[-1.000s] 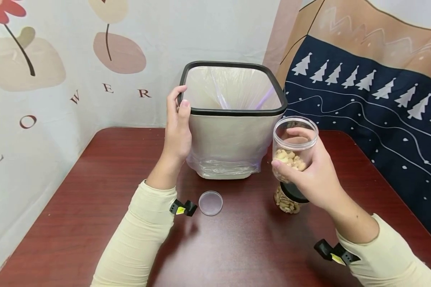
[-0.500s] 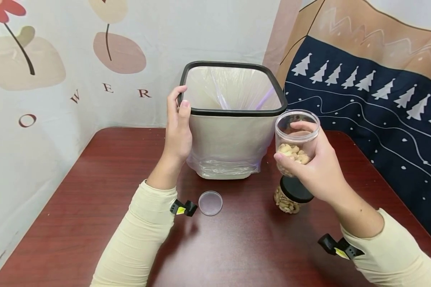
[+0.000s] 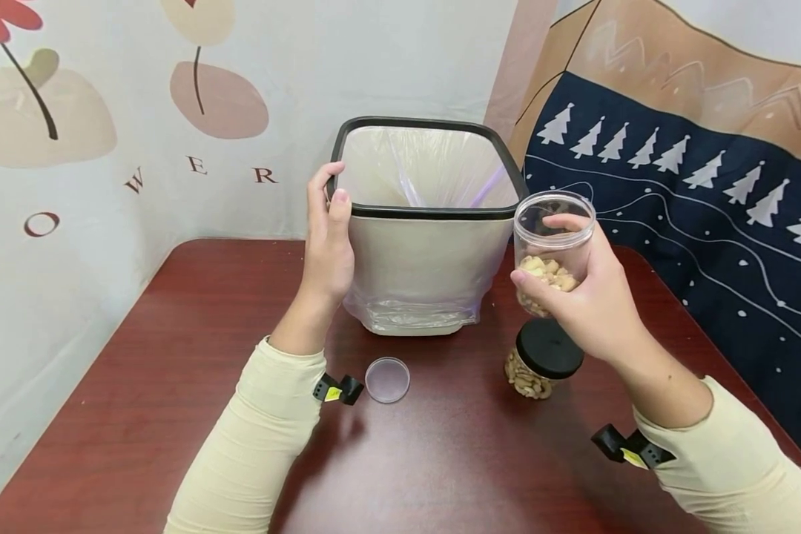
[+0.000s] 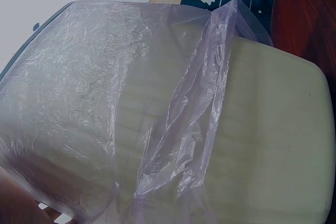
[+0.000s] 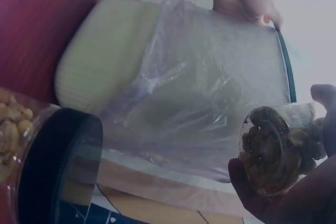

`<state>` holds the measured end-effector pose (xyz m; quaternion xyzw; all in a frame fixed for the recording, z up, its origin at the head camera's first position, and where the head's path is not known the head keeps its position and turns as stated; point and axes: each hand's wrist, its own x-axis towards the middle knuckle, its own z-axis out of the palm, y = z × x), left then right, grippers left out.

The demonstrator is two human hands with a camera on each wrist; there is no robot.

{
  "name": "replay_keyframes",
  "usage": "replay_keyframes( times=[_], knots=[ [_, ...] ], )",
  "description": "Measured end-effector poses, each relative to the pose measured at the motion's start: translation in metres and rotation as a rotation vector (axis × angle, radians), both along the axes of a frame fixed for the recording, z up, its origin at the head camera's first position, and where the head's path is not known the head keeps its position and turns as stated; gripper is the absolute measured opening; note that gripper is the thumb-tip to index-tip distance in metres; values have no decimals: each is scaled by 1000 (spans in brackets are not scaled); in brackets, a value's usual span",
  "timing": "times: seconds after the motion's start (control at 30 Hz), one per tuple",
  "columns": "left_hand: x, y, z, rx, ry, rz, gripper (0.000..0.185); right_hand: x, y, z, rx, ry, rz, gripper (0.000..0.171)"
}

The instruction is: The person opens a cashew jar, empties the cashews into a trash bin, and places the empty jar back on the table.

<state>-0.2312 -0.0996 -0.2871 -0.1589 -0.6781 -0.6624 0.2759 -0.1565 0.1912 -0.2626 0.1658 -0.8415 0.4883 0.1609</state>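
Note:
My left hand grips the black rim of a pale trash bin at its left side, thumb outside and fingertips over the edge. A clear plastic bag lines the bin and hangs down its outside. My right hand holds an open clear plastic jar upright beside the bin's right front corner. Cashews fill its lower part. Beneath that jar, a second jar of cashews with a black lid stands on the table. In the right wrist view, fingers wrap the held jar.
A round clear lid lies on the dark red table, in front of the bin. Behind the table hang a pale printed cloth and a navy one with white trees.
My right hand has raised the open jar a little, uncovering more of the black-lidded jar below. My left hand stays on the rim. The head view has shifted slightly.

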Motion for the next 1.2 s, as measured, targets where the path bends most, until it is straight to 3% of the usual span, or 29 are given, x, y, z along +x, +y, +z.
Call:
replay_keyframes(
  times=[0.3, 1.2],
  knots=[
    [0, 1, 0, 1, 3, 4, 55, -7, 2, 6, 2, -12, 8, 66],
    [-3, 0, 0, -7, 8, 7, 54, -33, 11, 34, 111, 38, -88, 66]
  ],
)
